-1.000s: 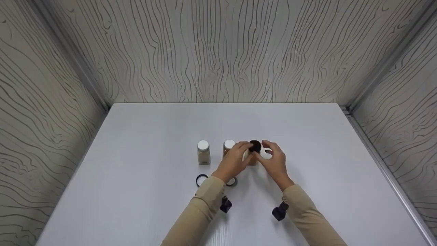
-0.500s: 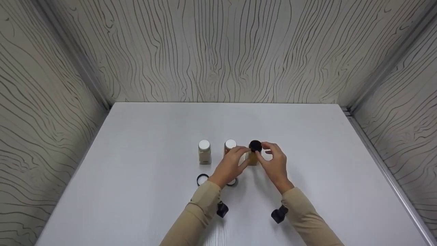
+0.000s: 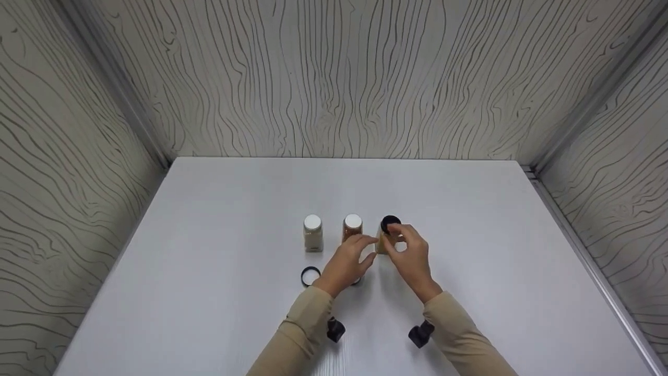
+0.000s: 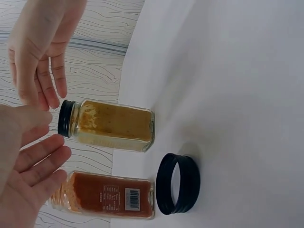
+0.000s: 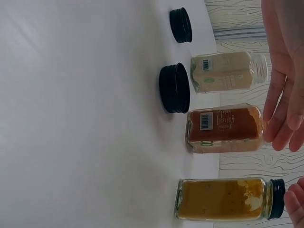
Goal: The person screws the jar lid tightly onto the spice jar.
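Observation:
A square glass jar of yellow powder [image 4: 116, 123] stands upright with a black lid [image 3: 390, 223] on it. At its lid are the fingers of my right hand [image 3: 412, 256], loosely bent beside it; whether they touch it I cannot tell. My left hand [image 3: 342, 266] is apart from that jar, fingers relaxed and holding nothing, in front of the jar of orange-red powder [image 5: 225, 126]. That middle jar has a white top [image 3: 353, 221] and no black lid. Left of it stands a jar of pale powder [image 3: 313, 240], also white-topped.
Two black lids lie on the white table [image 3: 224, 250] in front of the jars: one lid [image 3: 310, 275] before the pale jar, another lid [image 4: 178, 184] before the orange-red one, partly behind my left hand. Wood-grain panels [image 3: 334, 78] enclose the table at back and sides.
My left hand has drawn back from the black lid, toward me and to the left. My right hand has shifted slightly left and nearer, its fingers now in front of the lid. The jars stay put.

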`<state>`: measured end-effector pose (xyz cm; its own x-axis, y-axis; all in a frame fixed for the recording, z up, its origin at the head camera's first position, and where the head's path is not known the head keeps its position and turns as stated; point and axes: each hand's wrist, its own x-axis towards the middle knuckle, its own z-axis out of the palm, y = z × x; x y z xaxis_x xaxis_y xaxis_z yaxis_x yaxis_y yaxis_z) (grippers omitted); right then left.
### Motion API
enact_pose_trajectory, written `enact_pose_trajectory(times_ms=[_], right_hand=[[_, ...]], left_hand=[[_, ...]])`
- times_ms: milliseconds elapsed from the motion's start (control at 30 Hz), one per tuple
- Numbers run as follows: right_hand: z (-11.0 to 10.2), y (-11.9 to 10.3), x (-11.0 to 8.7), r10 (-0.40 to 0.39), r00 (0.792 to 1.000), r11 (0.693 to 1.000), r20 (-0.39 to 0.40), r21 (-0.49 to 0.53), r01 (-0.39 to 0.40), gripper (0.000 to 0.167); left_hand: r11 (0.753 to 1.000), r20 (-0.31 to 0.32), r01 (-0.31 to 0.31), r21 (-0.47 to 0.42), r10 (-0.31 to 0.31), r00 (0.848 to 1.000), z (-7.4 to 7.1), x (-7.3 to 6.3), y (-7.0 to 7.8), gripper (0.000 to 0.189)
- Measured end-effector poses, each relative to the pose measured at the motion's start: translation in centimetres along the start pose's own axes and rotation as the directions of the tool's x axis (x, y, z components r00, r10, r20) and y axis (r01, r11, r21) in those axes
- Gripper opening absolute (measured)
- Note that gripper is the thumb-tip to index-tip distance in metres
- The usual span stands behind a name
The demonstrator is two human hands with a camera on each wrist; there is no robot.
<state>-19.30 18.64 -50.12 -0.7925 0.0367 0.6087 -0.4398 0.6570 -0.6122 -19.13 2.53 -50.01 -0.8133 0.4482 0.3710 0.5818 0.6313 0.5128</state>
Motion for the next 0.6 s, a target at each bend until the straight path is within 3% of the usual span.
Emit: enact_pose_trajectory(times_ms=[400, 600], right_hand=[[0.7, -0.9, -0.2, -0.011, 1.000, 1.000, 0.025, 0.009, 0.011, 0.025], [1.7, -1.3, -0.6, -0.023, 0.999, 0.999, 0.044, 0.048, 0.021, 0.024]], left_hand=[[0.998, 0.043, 0.060, -0.006, -0.060, 0.997, 0.4, -1.1, -0.3, 0.029], [0.998, 0.030, 0.056, 0.006, -0.056, 0.998, 1.0, -1.8, -1.0, 0.027]])
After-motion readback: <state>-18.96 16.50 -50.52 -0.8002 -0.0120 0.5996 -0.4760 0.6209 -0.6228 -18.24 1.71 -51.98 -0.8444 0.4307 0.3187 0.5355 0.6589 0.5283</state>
